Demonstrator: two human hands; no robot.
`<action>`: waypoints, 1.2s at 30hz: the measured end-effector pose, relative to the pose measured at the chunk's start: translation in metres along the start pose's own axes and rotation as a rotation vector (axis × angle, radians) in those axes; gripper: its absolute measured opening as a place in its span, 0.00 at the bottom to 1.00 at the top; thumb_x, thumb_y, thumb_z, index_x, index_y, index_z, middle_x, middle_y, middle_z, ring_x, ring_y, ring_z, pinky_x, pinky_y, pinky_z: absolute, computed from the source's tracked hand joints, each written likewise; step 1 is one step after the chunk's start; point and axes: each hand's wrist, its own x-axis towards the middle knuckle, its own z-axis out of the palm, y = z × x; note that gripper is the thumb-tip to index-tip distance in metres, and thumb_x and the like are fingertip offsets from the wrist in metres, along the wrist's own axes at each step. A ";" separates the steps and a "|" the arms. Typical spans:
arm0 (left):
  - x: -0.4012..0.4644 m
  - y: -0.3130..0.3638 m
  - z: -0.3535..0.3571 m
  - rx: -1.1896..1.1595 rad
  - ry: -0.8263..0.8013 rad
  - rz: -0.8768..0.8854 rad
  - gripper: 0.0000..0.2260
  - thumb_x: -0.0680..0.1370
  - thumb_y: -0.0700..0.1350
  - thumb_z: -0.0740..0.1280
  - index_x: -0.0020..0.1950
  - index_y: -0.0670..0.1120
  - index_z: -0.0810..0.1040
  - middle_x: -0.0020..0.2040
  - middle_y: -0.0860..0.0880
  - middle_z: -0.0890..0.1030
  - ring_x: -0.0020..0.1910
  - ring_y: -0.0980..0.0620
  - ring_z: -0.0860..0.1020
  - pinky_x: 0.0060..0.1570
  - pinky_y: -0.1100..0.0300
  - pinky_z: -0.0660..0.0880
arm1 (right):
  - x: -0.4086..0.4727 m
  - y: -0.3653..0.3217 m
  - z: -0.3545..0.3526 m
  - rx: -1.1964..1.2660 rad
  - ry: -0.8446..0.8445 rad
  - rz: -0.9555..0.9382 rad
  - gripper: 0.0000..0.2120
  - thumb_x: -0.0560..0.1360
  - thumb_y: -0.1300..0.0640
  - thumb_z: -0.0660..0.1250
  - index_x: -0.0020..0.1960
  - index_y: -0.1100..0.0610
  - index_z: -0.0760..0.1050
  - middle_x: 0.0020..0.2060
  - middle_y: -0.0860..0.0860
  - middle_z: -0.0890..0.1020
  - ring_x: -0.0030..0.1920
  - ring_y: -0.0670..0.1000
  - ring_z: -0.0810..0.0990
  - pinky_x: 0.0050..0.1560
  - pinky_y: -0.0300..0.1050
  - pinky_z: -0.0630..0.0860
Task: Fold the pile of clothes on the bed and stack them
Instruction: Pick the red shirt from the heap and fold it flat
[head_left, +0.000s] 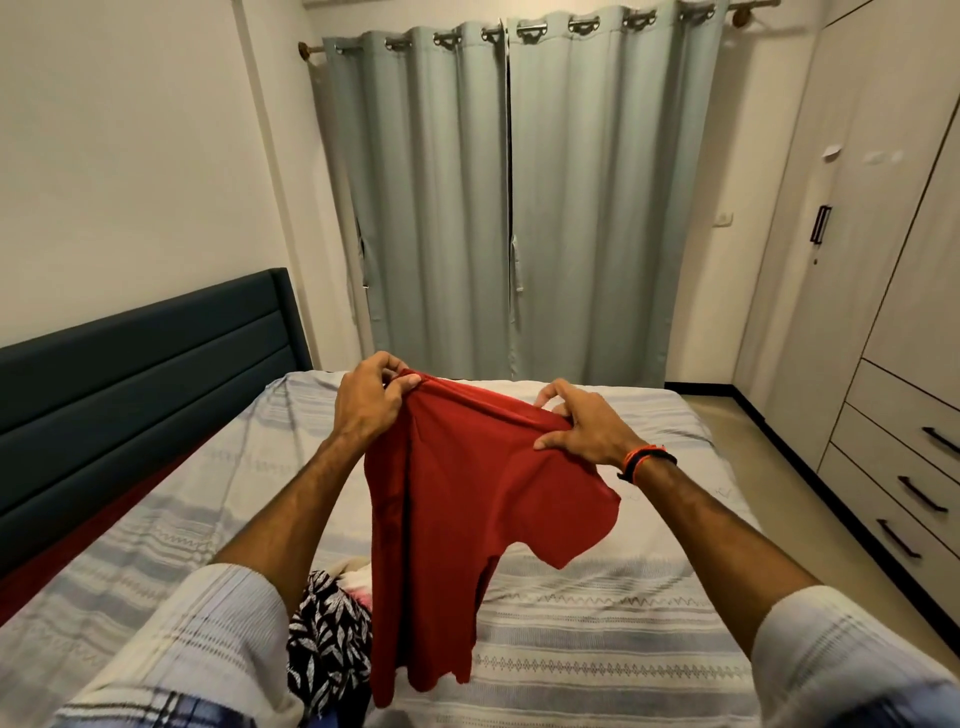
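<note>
Nearest, a black-and-white leaf-print garment (327, 639) lay crumpled on the striped grey woven bedsheet (597, 670). Above it hung a soft, limp red knit T-shirt (457, 519), looking light and likely to sag unless taken at both shoulders. The left hand (366, 400) and right hand (587, 426) each pinched its upper edge. Beyond hung pleated grey curtains (519, 197).
</note>
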 end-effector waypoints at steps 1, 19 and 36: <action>0.001 -0.001 -0.002 0.007 -0.003 0.000 0.05 0.74 0.48 0.73 0.43 0.51 0.79 0.43 0.51 0.81 0.45 0.50 0.79 0.48 0.54 0.77 | 0.002 0.000 -0.003 -0.042 0.007 0.033 0.24 0.66 0.52 0.81 0.57 0.47 0.73 0.47 0.51 0.83 0.47 0.52 0.81 0.52 0.45 0.78; 0.007 0.011 0.006 0.166 0.015 0.049 0.05 0.78 0.48 0.69 0.51 0.50 0.83 0.48 0.49 0.85 0.49 0.46 0.81 0.49 0.55 0.76 | 0.010 0.003 -0.030 -0.256 0.006 0.094 0.11 0.78 0.49 0.68 0.37 0.48 0.78 0.36 0.51 0.82 0.40 0.53 0.78 0.42 0.44 0.71; 0.006 0.016 0.011 0.342 -0.082 0.140 0.04 0.78 0.43 0.68 0.49 0.50 0.82 0.45 0.47 0.85 0.46 0.45 0.80 0.44 0.54 0.75 | -0.008 0.018 0.000 -0.296 0.140 0.044 0.17 0.73 0.66 0.65 0.43 0.46 0.86 0.46 0.47 0.86 0.48 0.52 0.80 0.53 0.49 0.78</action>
